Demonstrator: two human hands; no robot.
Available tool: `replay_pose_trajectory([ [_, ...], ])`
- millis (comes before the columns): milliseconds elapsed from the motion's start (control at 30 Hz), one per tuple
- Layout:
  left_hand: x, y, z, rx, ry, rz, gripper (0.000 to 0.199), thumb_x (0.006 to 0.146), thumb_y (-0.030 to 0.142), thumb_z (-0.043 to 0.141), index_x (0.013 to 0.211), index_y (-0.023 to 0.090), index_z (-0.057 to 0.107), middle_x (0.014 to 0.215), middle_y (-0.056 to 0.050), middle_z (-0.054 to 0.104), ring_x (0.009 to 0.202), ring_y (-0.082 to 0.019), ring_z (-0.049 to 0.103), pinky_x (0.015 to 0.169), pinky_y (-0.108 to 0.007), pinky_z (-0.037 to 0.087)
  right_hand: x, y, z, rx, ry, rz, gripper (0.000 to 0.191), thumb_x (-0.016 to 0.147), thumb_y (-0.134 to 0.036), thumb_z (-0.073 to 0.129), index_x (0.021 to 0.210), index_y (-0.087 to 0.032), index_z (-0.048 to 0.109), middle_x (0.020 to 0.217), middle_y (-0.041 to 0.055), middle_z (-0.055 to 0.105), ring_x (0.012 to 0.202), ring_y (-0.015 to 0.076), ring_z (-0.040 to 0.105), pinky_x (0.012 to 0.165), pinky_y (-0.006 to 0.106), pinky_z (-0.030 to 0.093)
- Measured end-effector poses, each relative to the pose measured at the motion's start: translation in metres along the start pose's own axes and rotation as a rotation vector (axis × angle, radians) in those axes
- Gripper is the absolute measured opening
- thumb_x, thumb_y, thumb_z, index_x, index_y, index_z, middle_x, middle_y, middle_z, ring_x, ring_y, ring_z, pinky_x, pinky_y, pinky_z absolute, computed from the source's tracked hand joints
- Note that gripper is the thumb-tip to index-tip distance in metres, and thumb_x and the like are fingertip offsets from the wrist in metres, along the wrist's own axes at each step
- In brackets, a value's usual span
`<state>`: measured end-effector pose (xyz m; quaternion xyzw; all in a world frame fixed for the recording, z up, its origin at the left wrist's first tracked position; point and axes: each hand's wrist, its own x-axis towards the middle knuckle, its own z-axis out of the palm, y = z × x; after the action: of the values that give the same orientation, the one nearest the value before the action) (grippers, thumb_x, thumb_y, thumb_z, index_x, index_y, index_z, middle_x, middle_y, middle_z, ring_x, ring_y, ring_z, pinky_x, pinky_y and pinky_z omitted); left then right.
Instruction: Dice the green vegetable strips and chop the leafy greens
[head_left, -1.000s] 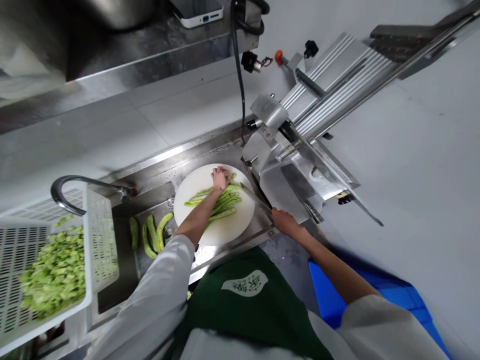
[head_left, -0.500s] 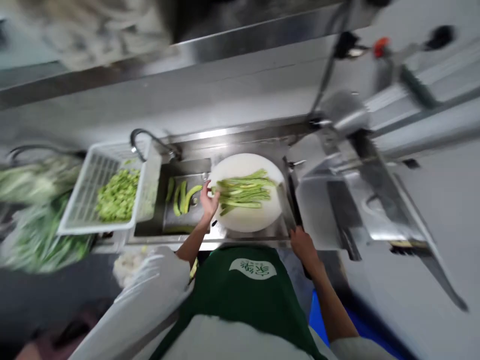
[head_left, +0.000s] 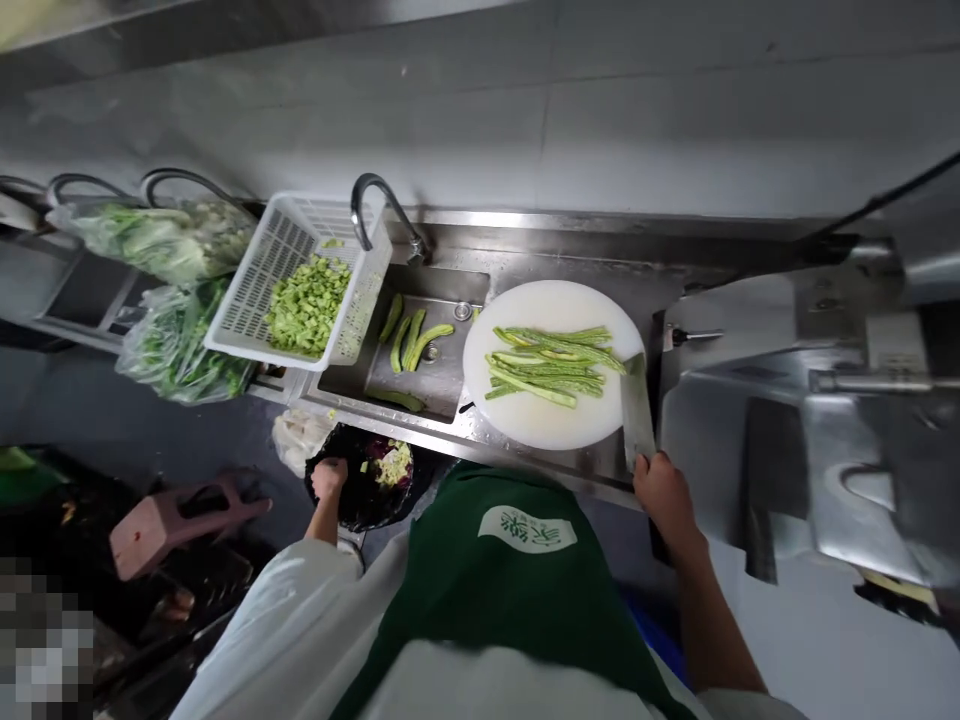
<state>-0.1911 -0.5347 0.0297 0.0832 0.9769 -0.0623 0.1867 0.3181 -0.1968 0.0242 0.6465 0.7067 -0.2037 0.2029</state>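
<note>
My right hand [head_left: 664,492] grips a cleaver [head_left: 637,415], whose broad blade lies at the right edge of a round white cutting board [head_left: 517,425]. Long strips of green gourd [head_left: 551,365] lie bunched across the board, one end reaching the blade. Over the left side of a bin lined with a black bag [head_left: 354,505] is my left hand [head_left: 330,478], its fingers curled closed; what they hold, if anything, is hidden. Pale green scraps [head_left: 394,463] show in the bin. Several green gourds [head_left: 409,345] lie in the sink left of the board.
A white plastic basket [head_left: 244,300] of chopped green pieces stands over the sink's left end, beside a curved faucet [head_left: 364,205]. Bagged greens [head_left: 184,345] lie farther left. A pink stool [head_left: 142,535] is on the floor. Metal equipment [head_left: 780,440] stands at right.
My left hand has left the gourd strips' left end on the board and moved down-left over the bin. My right hand keeps the cleaver by the board. The view has shifted.
</note>
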Motion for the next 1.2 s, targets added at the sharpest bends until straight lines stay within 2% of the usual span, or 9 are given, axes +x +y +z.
replay_pose_trajectory([
  [133,0.023,0.098,0.007,-0.095,0.146,0.179,0.039,0.086,0.023,0.045,0.118,0.013,0.066,0.108,-0.015,0.071,0.104,-0.029,0.069,0.085,-0.04,0.053,-0.003,-0.005,-0.001,0.07,-0.011,0.021,0.036,0.106,-0.03,0.038,0.116,-0.006,0.063,0.101,0.0217,0.073,0.099,0.0301,0.071,0.077,0.032,0.044],
  [200,0.015,0.17,0.013,-0.182,0.185,0.455,0.042,0.089,0.022,0.044,0.124,0.018,0.066,0.117,-0.011,0.07,0.108,-0.023,0.066,0.094,-0.035,0.051,-0.005,-0.008,-0.001,0.106,-0.017,0.03,0.033,0.106,-0.03,0.038,0.117,-0.007,0.06,0.103,0.0212,0.073,0.101,0.0287,0.071,0.078,0.031,0.044],
  [333,-0.039,0.304,0.029,-0.121,0.029,1.371,0.035,0.091,0.03,0.057,0.123,0.027,0.071,0.122,-0.01,0.067,0.119,-0.028,0.057,0.106,-0.044,0.044,-0.007,-0.01,-0.001,0.185,-0.043,0.062,0.032,0.107,-0.03,0.036,0.118,-0.009,0.057,0.103,0.0201,0.072,0.101,0.028,0.07,0.079,0.03,0.044],
  [467,-0.083,0.379,0.052,0.167,-0.032,1.711,0.039,0.098,0.039,0.055,0.135,0.032,0.065,0.13,-0.013,0.062,0.124,-0.032,0.052,0.111,-0.05,0.034,-0.01,-0.007,-0.004,0.264,-0.069,0.074,0.031,0.106,-0.031,0.034,0.117,-0.012,0.056,0.105,0.0189,0.072,0.102,0.028,0.07,0.079,0.031,0.044],
  [700,-0.118,0.424,0.071,0.192,0.08,1.511,0.052,0.094,0.051,0.058,0.14,0.026,0.062,0.136,-0.02,0.057,0.128,-0.039,0.049,0.109,-0.051,0.035,0.013,-0.03,-0.032,0.324,0.013,0.127,0.036,0.106,-0.027,0.027,0.125,-0.01,0.052,0.104,0.0197,0.073,0.098,0.029,0.072,0.08,0.033,0.047],
  [800,-0.126,0.443,0.061,0.193,0.189,1.423,0.095,0.079,0.064,0.073,0.158,0.026,0.038,0.162,-0.021,0.031,0.148,-0.047,0.025,0.116,-0.06,0.023,0.036,-0.053,-0.044,0.292,0.021,0.074,0.036,0.104,-0.017,0.026,0.129,-0.008,0.051,0.106,0.0213,0.073,0.101,0.0284,0.072,0.084,0.033,0.048],
  [900,-0.119,0.465,0.049,0.3,0.123,1.396,0.13,0.067,0.072,0.078,0.165,0.016,0.013,0.167,-0.026,0.012,0.154,-0.049,0.007,0.119,-0.064,0.014,0.051,-0.073,-0.052,0.229,-0.01,-0.035,0.038,0.1,-0.01,0.029,0.133,-0.007,0.049,0.108,0.0222,0.073,0.105,0.0284,0.071,0.089,0.034,0.049],
  [1000,-0.108,0.475,0.042,0.42,-0.003,1.372,0.141,0.062,0.075,0.079,0.164,0.006,0.011,0.162,-0.032,0.02,0.149,-0.052,0.019,0.118,-0.061,0.016,0.057,-0.076,-0.059,0.191,-0.026,-0.128,0.038,0.102,-0.013,0.029,0.134,-0.008,0.049,0.108,0.0225,0.073,0.105,0.0289,0.071,0.091,0.035,0.05],
  [1200,-0.112,0.454,0.048,0.409,0.103,1.31,0.125,0.072,0.08,0.067,0.162,0.005,0.02,0.139,-0.026,0.05,0.123,-0.042,0.047,0.11,-0.053,0.03,0.045,-0.07,-0.05,0.171,0.013,0.032,0.035,0.099,-0.008,0.033,0.129,-0.007,0.05,0.103,0.0213,0.073,0.103,0.0269,0.072,0.087,0.031,0.051],
])
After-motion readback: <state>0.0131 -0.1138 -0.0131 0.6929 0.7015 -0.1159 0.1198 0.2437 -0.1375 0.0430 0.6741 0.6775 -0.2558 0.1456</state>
